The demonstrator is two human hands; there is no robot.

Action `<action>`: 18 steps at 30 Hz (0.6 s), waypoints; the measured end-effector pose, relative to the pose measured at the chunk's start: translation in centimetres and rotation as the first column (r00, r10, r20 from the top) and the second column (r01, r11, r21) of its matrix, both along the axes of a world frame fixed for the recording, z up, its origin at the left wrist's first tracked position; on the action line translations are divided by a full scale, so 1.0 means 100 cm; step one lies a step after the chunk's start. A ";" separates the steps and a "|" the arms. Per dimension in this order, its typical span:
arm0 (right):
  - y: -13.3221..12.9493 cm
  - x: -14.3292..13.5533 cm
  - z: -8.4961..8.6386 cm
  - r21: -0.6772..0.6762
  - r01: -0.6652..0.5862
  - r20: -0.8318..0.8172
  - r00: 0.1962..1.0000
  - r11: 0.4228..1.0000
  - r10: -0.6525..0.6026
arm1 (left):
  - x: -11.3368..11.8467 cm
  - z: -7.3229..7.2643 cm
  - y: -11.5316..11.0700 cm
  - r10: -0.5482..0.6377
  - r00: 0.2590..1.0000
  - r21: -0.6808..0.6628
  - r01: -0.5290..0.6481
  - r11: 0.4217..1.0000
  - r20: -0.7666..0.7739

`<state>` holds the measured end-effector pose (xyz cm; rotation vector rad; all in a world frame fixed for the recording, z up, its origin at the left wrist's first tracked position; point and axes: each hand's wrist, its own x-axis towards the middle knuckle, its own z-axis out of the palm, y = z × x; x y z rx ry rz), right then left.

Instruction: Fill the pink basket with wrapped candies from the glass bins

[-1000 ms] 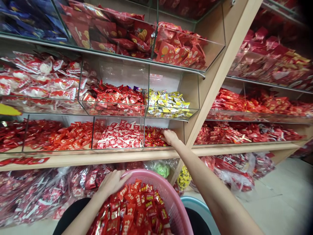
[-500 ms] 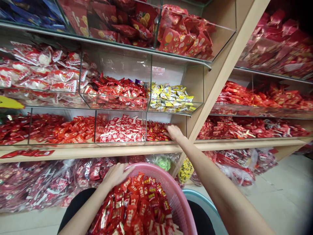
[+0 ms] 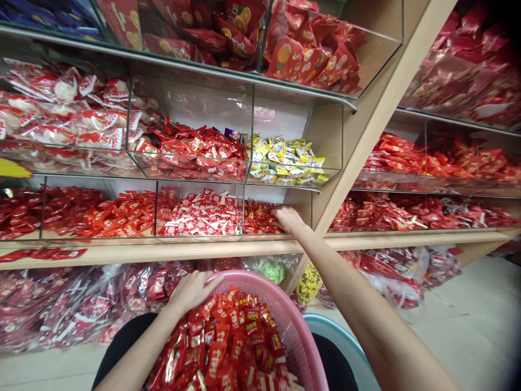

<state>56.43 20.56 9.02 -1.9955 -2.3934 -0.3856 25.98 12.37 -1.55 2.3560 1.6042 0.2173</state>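
My left hand is closed over the far-left rim of a pink plastic basket. The basket stands between my knees, heaped with red-wrapped candies, some with yellow lettering. My right hand reaches over the glass front into a small bin on the lower shelf. Its bent fingers touch the right side of a low pile of red-wrapped candies; the fingertips are hidden, so their grip is unclear. Just left of that bin is a heap of red-and-white wrapped candies.
Above my right hand, a glass-fronted bin holds yellow-and-white packets. A slanted-looking wooden upright stands right of it. Under the shelf ledge lie plastic bags of candies. A light-blue tub sits behind the basket's right side.
The view has shifted slightly, with the upper shelves a little higher and wider. My right hand stays at the candy pile with barely any movement, and my left hand keeps hold of the basket rim.
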 end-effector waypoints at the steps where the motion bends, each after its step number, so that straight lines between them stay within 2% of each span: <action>1: 0.000 -0.001 0.000 0.013 0.003 -0.005 1.000 1.000 -0.003 | 0.000 -0.001 0.000 0.000 1.000 -0.002 0.000 1.000 0.003; 7: -0.013 0.002 0.011 0.167 0.046 -0.092 0.995 0.985 -0.031 | -0.002 -0.003 0.001 -0.013 1.000 0.018 0.013 1.000 0.011; 10: -0.037 -0.004 0.015 0.317 0.032 -0.286 0.956 0.948 0.064 | -0.002 -0.003 0.001 -0.013 1.000 0.013 0.013 1.000 0.005; 12: -0.063 -0.016 0.009 0.340 -0.023 -0.422 0.889 0.940 0.175 | -0.002 -0.003 0.002 -0.015 1.000 0.006 0.015 1.000 -0.003; 13: -0.079 -0.024 0.003 0.304 -0.071 -0.466 0.859 0.950 0.213 | -0.003 -0.003 0.002 -0.015 1.000 0.003 0.015 1.000 -0.008; 15: -0.111 -0.040 -0.015 0.146 -0.199 -0.500 0.830 0.969 0.246 | -0.003 -0.003 0.002 -0.015 1.000 0.002 0.015 1.000 -0.014; 17: -0.138 -0.054 -0.037 -0.038 -0.249 -0.466 0.861 0.968 0.203 | -0.003 -0.004 0.002 -0.015 1.000 0.006 0.015 1.000 -0.017; 18: -0.149 -0.060 -0.047 -0.115 -0.234 -0.428 0.889 0.965 0.164 | -0.003 -0.005 0.003 -0.017 1.000 0.010 0.017 1.000 -0.019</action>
